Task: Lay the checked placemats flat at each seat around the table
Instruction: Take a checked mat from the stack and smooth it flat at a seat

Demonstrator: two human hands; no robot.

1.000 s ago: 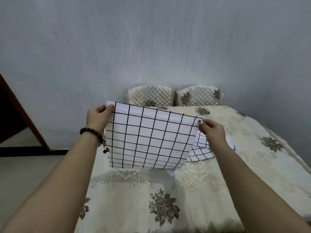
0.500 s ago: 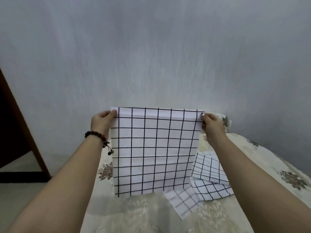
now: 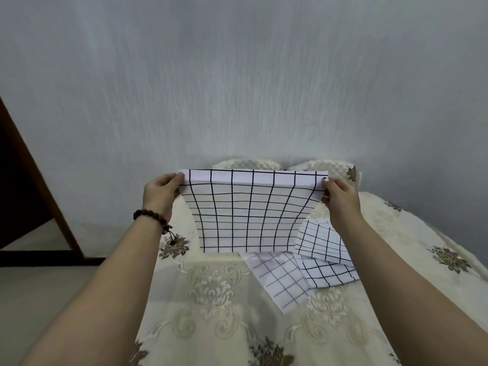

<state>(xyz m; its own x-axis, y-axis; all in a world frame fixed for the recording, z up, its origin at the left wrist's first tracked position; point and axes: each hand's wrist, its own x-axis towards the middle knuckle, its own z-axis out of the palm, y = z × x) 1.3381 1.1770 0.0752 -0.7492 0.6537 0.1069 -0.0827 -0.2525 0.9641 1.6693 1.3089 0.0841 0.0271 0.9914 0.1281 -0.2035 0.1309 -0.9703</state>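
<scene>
I hold a white placemat with a black grid up in the air by its two top corners. My left hand pinches the top left corner and my right hand pinches the top right one. The mat's top edge is folded toward me and its lower part curves away, hanging just above the surface. More checked placemats lie below to the right: one partly under my right wrist, one beneath it, and a paler one angled toward me.
The surface is a bed with a cream floral bedspread. Two quilted pillows lean on the grey wall behind. A dark wooden door frame stands at the left above bare floor. A bead bracelet circles my left wrist.
The mat, hanging flat and vertical half a second ago, now has its lower edge swung away and its top edge folded over. The camera tilted down a little, and the pillows show again.
</scene>
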